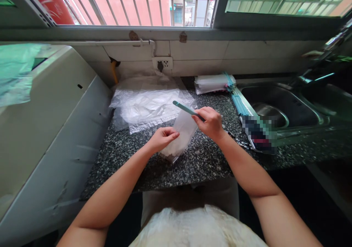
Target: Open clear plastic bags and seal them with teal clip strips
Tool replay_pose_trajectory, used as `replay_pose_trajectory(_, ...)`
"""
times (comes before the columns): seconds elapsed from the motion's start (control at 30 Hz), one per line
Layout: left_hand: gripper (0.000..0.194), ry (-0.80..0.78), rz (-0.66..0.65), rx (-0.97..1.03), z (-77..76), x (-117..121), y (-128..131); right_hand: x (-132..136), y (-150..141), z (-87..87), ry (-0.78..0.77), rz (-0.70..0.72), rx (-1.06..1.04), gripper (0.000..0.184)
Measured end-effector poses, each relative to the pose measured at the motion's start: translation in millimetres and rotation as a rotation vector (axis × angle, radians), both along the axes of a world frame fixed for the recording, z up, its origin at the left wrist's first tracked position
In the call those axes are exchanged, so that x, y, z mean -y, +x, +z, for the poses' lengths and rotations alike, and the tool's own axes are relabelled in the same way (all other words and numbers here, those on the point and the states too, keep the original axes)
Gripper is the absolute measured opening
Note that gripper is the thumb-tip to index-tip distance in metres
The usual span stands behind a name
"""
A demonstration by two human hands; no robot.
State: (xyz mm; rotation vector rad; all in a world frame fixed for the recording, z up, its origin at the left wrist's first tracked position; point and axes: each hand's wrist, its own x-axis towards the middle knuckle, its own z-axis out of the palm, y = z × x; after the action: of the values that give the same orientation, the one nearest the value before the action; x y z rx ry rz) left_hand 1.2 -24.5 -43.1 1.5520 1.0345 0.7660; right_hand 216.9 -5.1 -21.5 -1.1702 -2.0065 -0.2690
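My left hand (pixel 165 136) pinches the left edge of a small translucent plastic bag (pixel 184 131) between thumb and fingers. The bag slants over the granite counter, its lower end near the surface. In my right hand (pixel 209 121) is a slim, flat teal stick (pixel 184 108) with a rounded end, pointing up and left across the bag's top. Whether the right fingers also grip the bag is hard to make out. Behind my hands, large clear plastic bags (pixel 148 104) lie in a crumpled, overlapping layer.
By the wall rests a bundle of small bags (pixel 210 83). Several teal sticks (pixel 239 104) lie beside the sink (pixel 299 124), above a blurred-out dark packet (pixel 258 135). A white appliance (pixel 68 118) borders the counter on the left. A wall socket (pixel 166 62) holds a plug.
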Motion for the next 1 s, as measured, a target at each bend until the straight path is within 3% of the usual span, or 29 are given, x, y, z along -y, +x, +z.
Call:
replay_pose_trajectory(0.23,0.037,-0.005,-0.001,-0.012,-1.3,-1,1,-4,7,1.8,-0.059,-0.046,-0.03,0.022)
replay_pose_trajectory(1.0,0.043,-0.037,-0.029,-0.016,3.0,1,2,-17,20,-4.2,-0.023,-0.142,-0.078,0.021)
